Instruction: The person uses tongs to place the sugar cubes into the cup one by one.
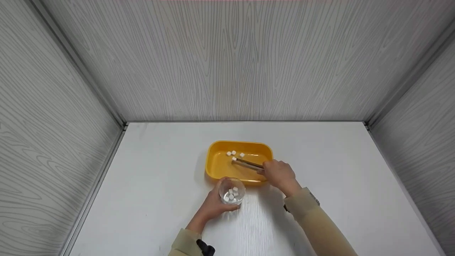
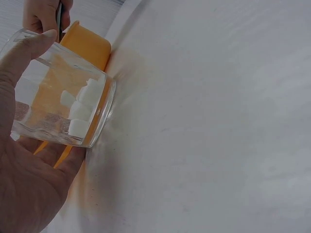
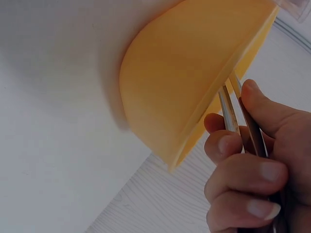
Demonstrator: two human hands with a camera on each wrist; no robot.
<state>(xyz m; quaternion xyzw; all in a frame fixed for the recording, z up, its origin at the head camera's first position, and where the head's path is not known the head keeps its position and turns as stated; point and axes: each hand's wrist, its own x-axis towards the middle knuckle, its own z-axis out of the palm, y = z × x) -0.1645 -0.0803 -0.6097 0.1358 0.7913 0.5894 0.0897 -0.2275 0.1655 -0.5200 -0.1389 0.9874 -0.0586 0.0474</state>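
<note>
I have the right hand [image 1: 280, 174] gripping tweezers [image 1: 250, 164], a cube [image 1: 234, 159] at their tips in the tray [image 1: 220, 168], likely mid-pickup, and next I'd steer it to the glass [image 1: 231, 183] the left hand [image 1: 214, 203] holds.

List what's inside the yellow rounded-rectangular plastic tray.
Yellow tray: three loose small white cubes, plus a fourth at the tips of shiny metal tweezers, maybe lifted. The right hand covers the tray's near right corner; whatever lies beneath can't be seen.
</note>
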